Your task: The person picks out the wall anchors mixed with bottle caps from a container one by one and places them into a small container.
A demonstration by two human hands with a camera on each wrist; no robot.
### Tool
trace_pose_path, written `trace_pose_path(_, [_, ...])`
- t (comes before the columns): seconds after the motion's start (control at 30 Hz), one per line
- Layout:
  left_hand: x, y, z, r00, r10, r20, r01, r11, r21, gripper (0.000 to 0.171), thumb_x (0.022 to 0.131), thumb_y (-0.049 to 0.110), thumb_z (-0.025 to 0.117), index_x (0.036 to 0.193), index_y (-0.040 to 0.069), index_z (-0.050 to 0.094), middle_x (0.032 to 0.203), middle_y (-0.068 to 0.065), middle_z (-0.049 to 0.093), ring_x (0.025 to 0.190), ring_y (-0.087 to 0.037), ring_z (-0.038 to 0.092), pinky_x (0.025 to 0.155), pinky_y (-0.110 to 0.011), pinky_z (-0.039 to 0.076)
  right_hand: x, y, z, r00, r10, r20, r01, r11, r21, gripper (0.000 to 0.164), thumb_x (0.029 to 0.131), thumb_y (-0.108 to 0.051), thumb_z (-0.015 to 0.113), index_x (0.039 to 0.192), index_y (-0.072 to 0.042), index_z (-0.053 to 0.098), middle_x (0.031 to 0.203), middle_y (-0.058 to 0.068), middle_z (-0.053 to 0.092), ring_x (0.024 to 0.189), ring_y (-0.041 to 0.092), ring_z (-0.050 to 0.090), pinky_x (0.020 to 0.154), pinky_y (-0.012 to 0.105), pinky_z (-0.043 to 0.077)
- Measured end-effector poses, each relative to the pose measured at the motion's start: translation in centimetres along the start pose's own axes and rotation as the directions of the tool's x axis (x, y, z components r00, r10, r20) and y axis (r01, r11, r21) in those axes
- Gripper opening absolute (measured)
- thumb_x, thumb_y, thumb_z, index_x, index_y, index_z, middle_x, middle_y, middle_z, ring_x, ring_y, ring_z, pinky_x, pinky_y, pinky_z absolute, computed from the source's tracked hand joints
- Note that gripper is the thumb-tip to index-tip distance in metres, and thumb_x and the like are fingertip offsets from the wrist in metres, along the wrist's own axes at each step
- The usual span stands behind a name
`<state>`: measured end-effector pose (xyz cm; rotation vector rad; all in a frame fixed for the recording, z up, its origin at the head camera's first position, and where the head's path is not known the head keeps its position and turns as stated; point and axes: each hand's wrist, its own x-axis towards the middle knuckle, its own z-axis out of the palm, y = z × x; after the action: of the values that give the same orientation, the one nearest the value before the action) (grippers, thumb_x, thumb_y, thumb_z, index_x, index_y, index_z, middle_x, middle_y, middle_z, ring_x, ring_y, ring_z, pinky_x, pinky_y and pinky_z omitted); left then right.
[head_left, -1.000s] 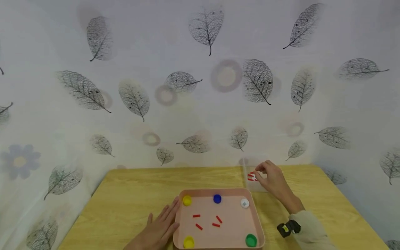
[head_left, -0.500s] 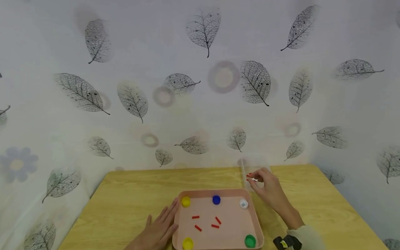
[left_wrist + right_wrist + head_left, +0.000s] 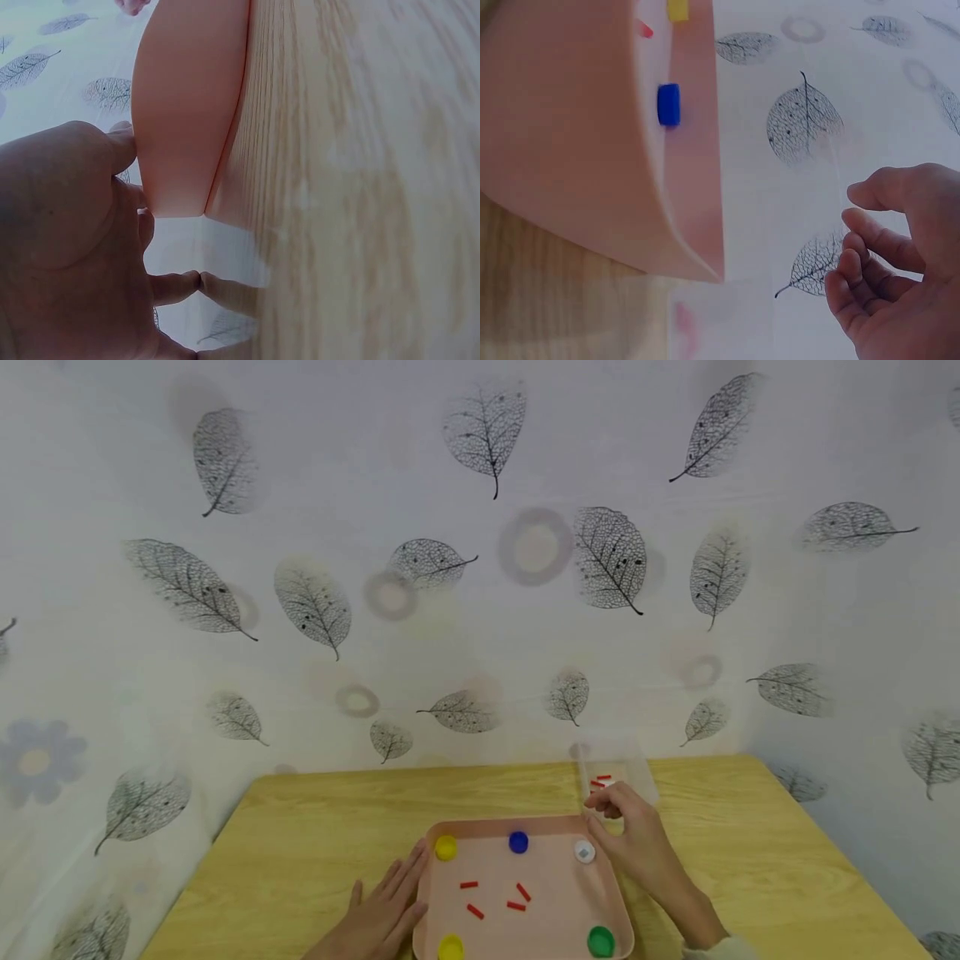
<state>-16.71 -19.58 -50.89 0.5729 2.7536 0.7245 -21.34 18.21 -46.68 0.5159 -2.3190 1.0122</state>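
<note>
Four short red sticks [image 3: 516, 907] lie loose on the floor of the pink tray [image 3: 555, 883], two left of its middle and two just beside each other closer to it. Your right hand [image 3: 633, 835] is over the tray's far right corner, thumb and index fingertips close together with a narrow gap, the other fingers curled. No stick shows there, but you can't rule out one hidden behind the fingertips. Your left hand [image 3: 382, 910] lies with fingers straight along the tray's left side, gripping nothing.

Watch that rim: a low right wrist could clip it and jolt the sticks. Too much push from your left hand might slide the tray, and a loose pinch could let a slim stick drop or roll.

The white cap [image 3: 584, 852] sits right beside your right fingertips, easily knocked. A blue cap [image 3: 518, 842] stands at the far side, yellow caps [image 3: 446, 847] at both left corners, a green cap [image 3: 601, 942] near right. On the worktop [image 3: 315, 835], the clear container [image 3: 637, 774] with more sticks is partly behind your right hand; its see-through walls would be easy to bump.
</note>
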Motion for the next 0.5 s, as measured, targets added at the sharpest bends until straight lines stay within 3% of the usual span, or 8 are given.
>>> trace_pose_path(0.17, [0.0, 0.1, 0.2, 1.0, 0.003, 0.002, -0.003, 1.0, -0.011, 0.061, 0.1, 0.056, 0.023, 0.152, 0.034, 0.0, 0.158, 0.009, 0.002, 0.141, -0.035, 0.014, 0.088, -0.082, 0.002, -0.9, -0.6, 0.8, 1.0, -0.026, -0.003, 0.026, 0.999, 0.029, 0.025, 0.077, 0.0, 0.074, 0.088, -0.02, 0.063, 0.086, -0.008, 0.058, 0.075, 0.01, 0.054, 0.066, 0.025, 0.048])
trace_pose_path(0.33, [0.1, 0.1, 0.2, 1.0, 0.005, 0.006, -0.005, 1.0, 0.008, 0.062, 0.1, 0.055, 0.023, 0.153, 0.033, 0.001, 0.159, 0.008, 0.003, 0.141, -0.036, 0.017, 0.088, -0.082, 0.002, -1.4, -1.4, 1.6, 0.998, -0.061, -0.015, 0.062, 0.997, 0.043, 0.023, 0.074, 0.0, 0.076, 0.085, -0.015, 0.063, 0.083, -0.005, 0.057, 0.072, 0.011, 0.053, 0.062, 0.026, 0.049])
trace_pose_path(0.5, [0.1, 0.0, 0.2, 1.0, 0.0, -0.018, 0.001, 0.999, 0.038, 0.062, 0.1, 0.055, 0.024, 0.153, 0.031, 0.004, 0.159, 0.007, 0.007, 0.14, -0.035, 0.021, 0.09, -0.081, 0.002, -2.0, -2.3, 2.6, 0.999, 0.005, 0.05, -0.008, 0.998, 0.067, 0.019, 0.076, -0.005, 0.077, 0.086, -0.013, 0.064, 0.081, -0.003, 0.055, 0.07, 0.015, 0.053, 0.058, 0.027, 0.049])
